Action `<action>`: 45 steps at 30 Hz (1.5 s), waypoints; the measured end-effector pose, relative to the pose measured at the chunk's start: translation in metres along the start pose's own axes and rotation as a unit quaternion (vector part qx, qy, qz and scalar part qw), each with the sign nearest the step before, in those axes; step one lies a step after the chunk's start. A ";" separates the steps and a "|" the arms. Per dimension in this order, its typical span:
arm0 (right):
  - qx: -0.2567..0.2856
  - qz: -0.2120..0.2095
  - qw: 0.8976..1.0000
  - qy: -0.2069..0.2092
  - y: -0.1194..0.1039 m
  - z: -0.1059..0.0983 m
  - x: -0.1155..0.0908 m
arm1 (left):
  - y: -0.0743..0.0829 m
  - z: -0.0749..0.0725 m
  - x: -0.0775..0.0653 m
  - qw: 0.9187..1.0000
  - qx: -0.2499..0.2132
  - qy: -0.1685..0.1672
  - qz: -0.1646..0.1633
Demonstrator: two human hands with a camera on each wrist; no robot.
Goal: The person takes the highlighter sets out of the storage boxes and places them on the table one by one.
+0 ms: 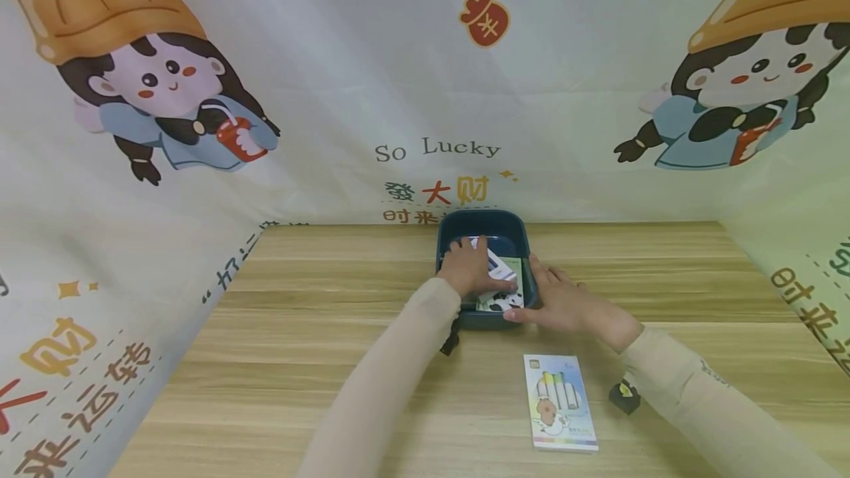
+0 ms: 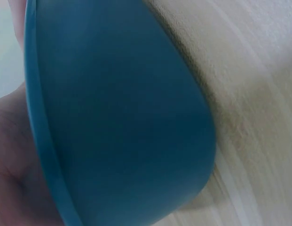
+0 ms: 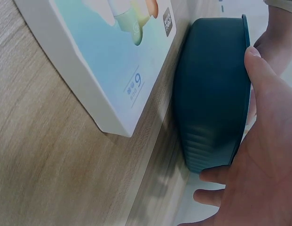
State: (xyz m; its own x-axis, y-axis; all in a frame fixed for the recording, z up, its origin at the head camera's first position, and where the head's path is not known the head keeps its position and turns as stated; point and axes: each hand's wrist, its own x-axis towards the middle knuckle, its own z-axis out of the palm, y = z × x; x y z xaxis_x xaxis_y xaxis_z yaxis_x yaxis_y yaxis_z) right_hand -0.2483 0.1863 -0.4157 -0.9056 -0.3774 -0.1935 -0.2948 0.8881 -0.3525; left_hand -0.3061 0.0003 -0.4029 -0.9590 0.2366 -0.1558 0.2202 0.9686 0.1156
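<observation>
My left hand [image 1: 470,268] reaches into a dark blue plastic bin [image 1: 483,218] and grips a small white box [image 1: 499,268], with the thumb on its near end and fingers at the far end. Below that box lies a green and white packet with a panda picture [image 1: 499,301]. My right hand [image 1: 567,302] rests against the bin's right near corner, thumb on the near rim and fingers stretched along the right side. In the left wrist view the bin's outer wall [image 2: 127,113] hides most of the left hand.
A white box of markers [image 1: 561,403] lies on the wooden table [image 1: 299,360], nearer than the bin and to its right. Behind the bin hangs a printed white cloth [image 1: 332,94], which also covers both sides.
</observation>
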 end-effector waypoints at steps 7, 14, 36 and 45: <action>0.001 -0.001 1.000 -0.002 -0.001 0.001 0.000 | -0.001 0.001 0.001 1.000 -0.006 -0.001 0.002; 0.003 -0.005 1.000 0.001 -0.001 0.000 -0.001 | -0.001 0.004 0.003 1.000 -0.004 -0.002 -0.002; 0.002 0.003 1.000 -0.005 -0.002 -0.002 -0.001 | 0.001 -0.002 0.001 1.000 -0.008 0.011 0.017; 0.003 0.004 1.000 -0.005 -0.002 -0.002 -0.001 | 0.001 -0.008 -0.003 0.999 -0.003 0.015 0.036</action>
State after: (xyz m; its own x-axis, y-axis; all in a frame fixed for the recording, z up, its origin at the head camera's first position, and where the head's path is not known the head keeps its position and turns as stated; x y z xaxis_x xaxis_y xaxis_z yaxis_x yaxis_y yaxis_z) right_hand -0.2469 0.1849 -0.4132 -0.9048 -0.3732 -0.2052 -0.2861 0.8894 -0.3564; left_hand -0.3044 0.0000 -0.3948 -0.9458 0.3026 -0.1176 0.2871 0.9487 0.1322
